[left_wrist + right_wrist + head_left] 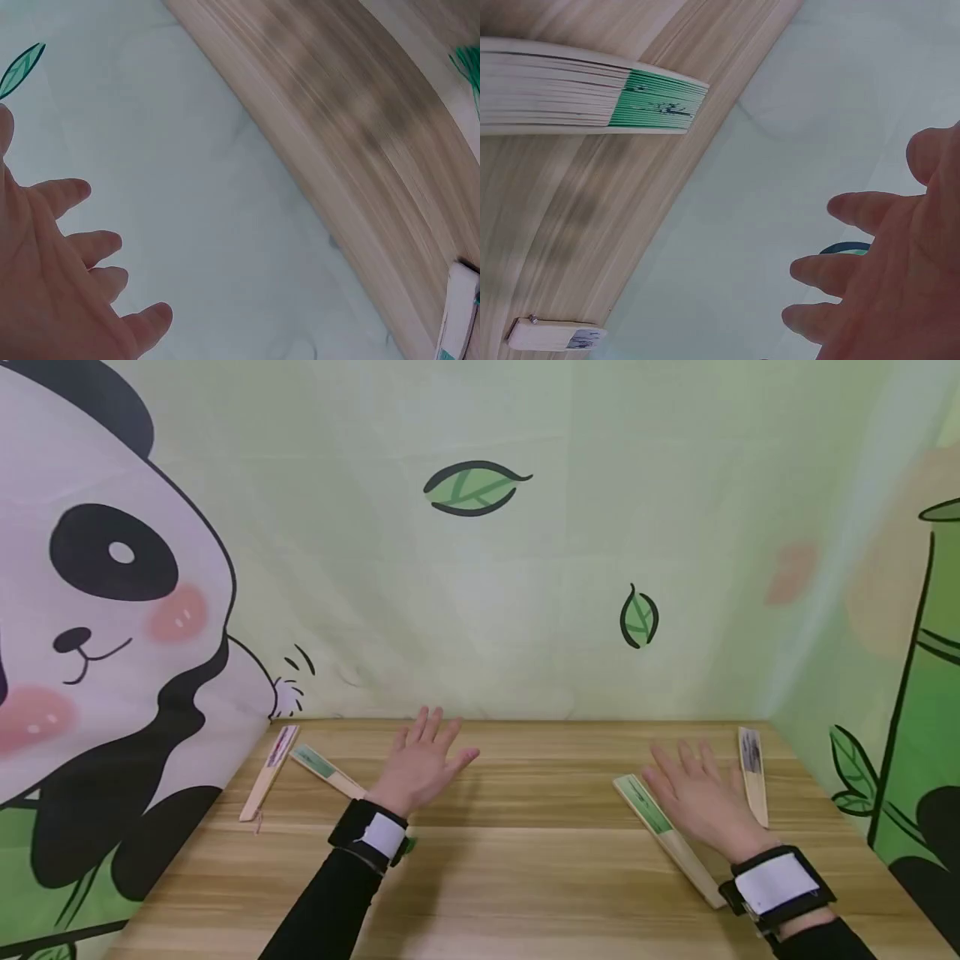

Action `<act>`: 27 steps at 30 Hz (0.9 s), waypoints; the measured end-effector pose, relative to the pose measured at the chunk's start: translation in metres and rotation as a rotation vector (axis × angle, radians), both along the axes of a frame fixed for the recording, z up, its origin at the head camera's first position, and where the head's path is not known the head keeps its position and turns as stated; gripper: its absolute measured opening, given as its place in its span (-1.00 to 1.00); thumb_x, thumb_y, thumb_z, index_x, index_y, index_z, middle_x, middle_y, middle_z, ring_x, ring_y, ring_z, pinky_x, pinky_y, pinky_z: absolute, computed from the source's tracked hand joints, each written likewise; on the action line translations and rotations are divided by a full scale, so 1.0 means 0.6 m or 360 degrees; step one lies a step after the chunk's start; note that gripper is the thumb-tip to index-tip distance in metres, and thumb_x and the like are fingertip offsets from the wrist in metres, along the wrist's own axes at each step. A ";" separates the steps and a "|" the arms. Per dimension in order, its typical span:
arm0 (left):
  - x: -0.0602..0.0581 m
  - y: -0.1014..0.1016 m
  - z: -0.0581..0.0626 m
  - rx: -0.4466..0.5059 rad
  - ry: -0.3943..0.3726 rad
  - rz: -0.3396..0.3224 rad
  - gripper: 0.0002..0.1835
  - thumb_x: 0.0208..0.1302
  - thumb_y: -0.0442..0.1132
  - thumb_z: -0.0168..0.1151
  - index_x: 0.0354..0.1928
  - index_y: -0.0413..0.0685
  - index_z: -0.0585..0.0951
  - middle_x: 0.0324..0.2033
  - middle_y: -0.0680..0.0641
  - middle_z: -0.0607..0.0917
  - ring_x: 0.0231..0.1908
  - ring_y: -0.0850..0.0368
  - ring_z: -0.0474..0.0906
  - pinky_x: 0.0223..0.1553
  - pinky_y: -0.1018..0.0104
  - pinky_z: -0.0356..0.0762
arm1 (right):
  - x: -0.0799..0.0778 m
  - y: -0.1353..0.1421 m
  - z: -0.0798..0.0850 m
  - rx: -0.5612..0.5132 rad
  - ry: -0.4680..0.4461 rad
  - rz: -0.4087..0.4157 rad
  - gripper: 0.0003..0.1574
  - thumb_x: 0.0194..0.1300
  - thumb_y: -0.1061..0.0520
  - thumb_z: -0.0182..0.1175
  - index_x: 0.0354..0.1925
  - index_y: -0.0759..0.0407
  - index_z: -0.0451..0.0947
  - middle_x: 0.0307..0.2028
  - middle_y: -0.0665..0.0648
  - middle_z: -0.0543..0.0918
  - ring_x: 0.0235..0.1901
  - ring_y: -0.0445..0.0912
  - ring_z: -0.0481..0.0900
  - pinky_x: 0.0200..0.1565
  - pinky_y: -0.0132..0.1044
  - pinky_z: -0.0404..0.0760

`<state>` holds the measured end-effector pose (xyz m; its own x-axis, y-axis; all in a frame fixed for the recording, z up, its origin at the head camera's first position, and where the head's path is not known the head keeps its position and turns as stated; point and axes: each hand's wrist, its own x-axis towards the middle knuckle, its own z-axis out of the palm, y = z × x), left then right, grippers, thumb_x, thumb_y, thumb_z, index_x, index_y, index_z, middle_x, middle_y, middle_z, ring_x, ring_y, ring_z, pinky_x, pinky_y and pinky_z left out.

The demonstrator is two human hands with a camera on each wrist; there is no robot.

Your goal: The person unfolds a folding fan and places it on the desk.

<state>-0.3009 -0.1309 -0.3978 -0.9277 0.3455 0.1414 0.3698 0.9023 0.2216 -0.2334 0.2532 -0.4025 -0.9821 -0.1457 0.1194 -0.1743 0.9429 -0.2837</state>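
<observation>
My left hand point(422, 762) is held over the table with its fingers spread and nothing in it. Nearest to it lies a folded hand fan with a green panel point(322, 766), its lower end hidden by the wrist. Further left is a folded fan with a pink panel point(270, 772). With fingers extended, my right hand point(701, 797) hovers beside a larger folded fan with a green panel point(592, 94). On that hand's other side lies a folded fan with a dark-patterned panel point(753, 777). In the left wrist view, a green tassel point(470, 69) shows at the right edge.
The wood-grain table point(525, 877) ends at a pale green backdrop point(555, 652) printed with leaves. A printed panda point(112, 635) covers the left side, and a green bamboo print point(930, 718) is on the right. Each wrist wears a black strap.
</observation>
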 end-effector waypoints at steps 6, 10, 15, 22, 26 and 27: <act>0.002 0.033 -0.013 0.0013 0.0021 -0.0047 -0.21 0.45 0.36 -0.33 0.49 -0.01 0.20 0.49 -0.22 0.05 0.48 -0.13 -0.21 0.41 -0.19 -0.09 | 0.019 0.011 -0.010 0.0078 -0.0004 -0.0011 -0.09 0.51 -0.38 -0.33 0.43 0.26 0.18 0.34 0.56 0.17 0.33 0.55 -0.05 0.09 0.64 0.00; 0.006 0.060 -0.021 0.0055 0.0033 -0.0160 -0.27 0.46 0.31 -0.22 0.42 -0.05 0.32 0.44 -0.22 0.20 0.44 -0.17 0.01 0.39 -0.15 0.06 | 0.026 0.012 -0.018 0.0131 -0.0108 -0.0036 0.01 0.44 -0.46 -0.28 0.41 0.30 0.18 0.27 0.56 0.29 0.25 0.56 0.11 -0.07 0.63 0.22; 0.014 0.105 -0.032 0.0050 -0.0008 -0.0246 -0.29 0.43 0.29 -0.10 0.36 -0.08 0.41 0.37 -0.21 0.33 0.37 -0.13 0.21 0.34 -0.02 0.24 | 0.031 0.010 -0.024 0.0132 -0.0180 -0.0060 -0.05 0.43 -0.37 -0.06 0.34 0.40 0.25 0.19 0.54 0.40 0.16 0.50 0.31 -0.10 0.52 0.38; 0.028 0.179 -0.041 0.0063 -0.0021 -0.0356 -0.36 0.41 0.25 -0.02 0.25 -0.10 0.53 0.21 -0.14 0.54 0.21 -0.02 0.46 0.21 0.13 0.44 | 0.032 0.013 -0.038 0.0166 -0.0227 -0.0119 -0.42 0.25 -0.04 0.25 0.05 0.38 0.52 -0.16 0.33 0.64 -0.22 0.21 0.61 -0.36 0.15 0.61; 0.036 0.222 -0.049 0.0095 0.0006 -0.0455 -0.43 0.39 0.22 0.05 0.14 -0.08 0.62 0.06 -0.06 0.66 0.08 0.06 0.57 0.11 0.23 0.52 | 0.038 0.013 -0.049 0.0159 -0.0260 -0.0146 -0.59 0.21 -0.04 0.30 -0.23 0.30 0.56 -0.42 0.15 0.59 -0.44 0.02 0.55 -0.53 -0.04 0.54; 0.038 0.231 -0.052 0.0103 0.0009 -0.0484 -0.45 0.39 0.21 0.07 0.11 -0.08 0.63 0.02 -0.05 0.69 0.04 0.08 0.60 0.07 0.26 0.55 | 0.041 0.012 -0.051 0.0151 -0.0267 -0.0148 -0.62 0.21 -0.04 0.30 -0.26 0.28 0.55 -0.46 0.12 0.57 -0.48 -0.01 0.52 -0.55 -0.07 0.51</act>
<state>-0.2783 0.0075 -0.4288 -0.7823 0.5971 0.1772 0.6220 0.7343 0.2718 -0.2088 0.2603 -0.4333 -0.9968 -0.0562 -0.0566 -0.0431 0.9766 -0.2109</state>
